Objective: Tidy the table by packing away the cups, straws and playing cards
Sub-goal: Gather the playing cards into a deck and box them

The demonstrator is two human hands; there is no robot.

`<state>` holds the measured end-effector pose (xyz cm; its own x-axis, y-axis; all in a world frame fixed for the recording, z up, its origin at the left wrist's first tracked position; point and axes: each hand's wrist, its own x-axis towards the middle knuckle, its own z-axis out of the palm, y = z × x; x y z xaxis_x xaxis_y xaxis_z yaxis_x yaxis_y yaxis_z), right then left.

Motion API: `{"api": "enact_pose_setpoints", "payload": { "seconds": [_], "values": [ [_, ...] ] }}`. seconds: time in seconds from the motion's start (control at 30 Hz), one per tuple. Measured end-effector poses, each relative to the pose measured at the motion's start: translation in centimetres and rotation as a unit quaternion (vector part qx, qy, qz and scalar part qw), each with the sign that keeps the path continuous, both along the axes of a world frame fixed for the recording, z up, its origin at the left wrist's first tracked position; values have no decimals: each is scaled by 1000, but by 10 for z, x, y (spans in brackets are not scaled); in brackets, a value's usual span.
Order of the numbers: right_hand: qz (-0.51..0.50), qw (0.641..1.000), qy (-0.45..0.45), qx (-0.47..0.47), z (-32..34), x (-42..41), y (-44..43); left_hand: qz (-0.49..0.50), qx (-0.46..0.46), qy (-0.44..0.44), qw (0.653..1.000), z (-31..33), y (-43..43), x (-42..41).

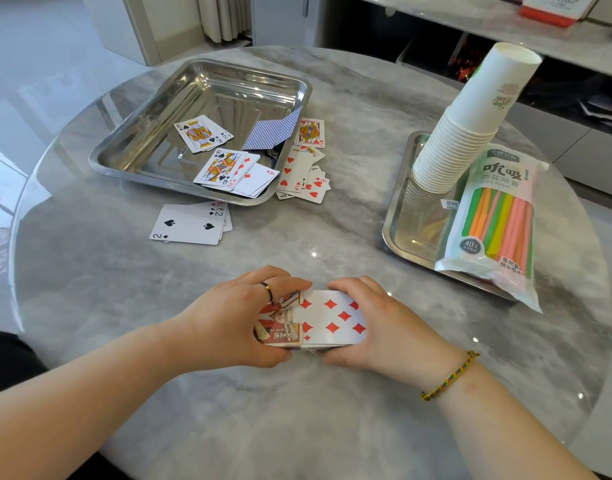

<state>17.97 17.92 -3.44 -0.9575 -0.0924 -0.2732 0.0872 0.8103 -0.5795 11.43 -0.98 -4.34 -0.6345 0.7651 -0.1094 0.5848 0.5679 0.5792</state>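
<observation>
1. The left hand (235,320) grips a red card box (279,327), fingers curled over its far edge and thumb under the near one.
2. The right hand (384,323) clasps the right end of a deck (332,318), fingers wrapped over the far side. The deck is face up with a diamond card on top.
3. Box and deck meet between the hands, just above the table (124,306) near the front edge. The box covers the deck's left end; how far the deck sits inside I cannot tell.
4. A left tray (204,81) holds loose cards (221,166), mostly face up. A blue-backed one leans on its right wall.
5. More cards lie on the table just beside that tray's right corner, mostly hearts (304,168). A small pile topped by a two of spades (188,223) lies in front of it.
6. In the right tray (401,230) stands a tilted stack of cups (470,116), rims down.
7. A sealed pack of straws (498,220) touches the cups and overhangs the tray's near rim.
</observation>
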Motion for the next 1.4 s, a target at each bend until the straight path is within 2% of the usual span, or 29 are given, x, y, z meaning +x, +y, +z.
{"api": "enact_pose_setpoints", "payload": {
  "seconds": [0.2, 0.63, 0.77, 0.9, 1.1, 1.23, 1.4],
  "values": [
    [1, 999, -35, -41, 3, -1, 3, -12, 0, -31, 999, 3, 1, 3],
    [-47, 999, -1, -12, -1, 4, -10, -10, -25, 30, 999, 2, 2, 4],
    [-35, 996, -25, -82, -1, 4, -12, -17, -34, 44, 998, -1, 3, 7],
    [-94, 976, -33, -192, 2, 0, -5, 2, -26, 36, 999, -3, 2, 4],
    [-193, 930, 77, -304, -2, -3, 0, 72, 29, 10, 997, 0, 1, 0],
    [-213, 918, 119, -314, -5, 0, -9, 93, 39, 4, 995, 0, 1, 0],
    [-143, 946, 107, -272, -6, 4, -22, 87, 38, 1, 995, 0, 2, 1]
  ]
}}
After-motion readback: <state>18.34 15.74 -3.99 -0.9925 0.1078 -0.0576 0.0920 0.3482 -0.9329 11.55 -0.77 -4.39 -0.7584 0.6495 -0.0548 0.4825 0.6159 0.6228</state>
